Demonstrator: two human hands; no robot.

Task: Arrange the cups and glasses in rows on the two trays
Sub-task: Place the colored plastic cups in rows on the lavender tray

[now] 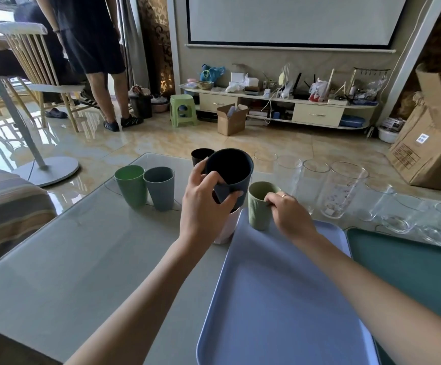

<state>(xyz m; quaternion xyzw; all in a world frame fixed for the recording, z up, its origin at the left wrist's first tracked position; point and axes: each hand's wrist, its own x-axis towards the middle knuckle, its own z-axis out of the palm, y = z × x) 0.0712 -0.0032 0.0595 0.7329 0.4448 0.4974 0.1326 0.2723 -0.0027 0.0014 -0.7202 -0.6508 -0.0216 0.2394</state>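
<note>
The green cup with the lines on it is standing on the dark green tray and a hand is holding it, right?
Not quite. The head view shows the ribbed green cup standing on the blue tray, not the dark green tray. The right hand is holding it.

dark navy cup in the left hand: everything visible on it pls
The dark navy cup is a matte, plastic-looking tumbler tapering toward its base, with no handle showing. It is lifted off the table and tilted, its open mouth facing the camera. The left hand grips its lower body. The inside looks empty.
</note>
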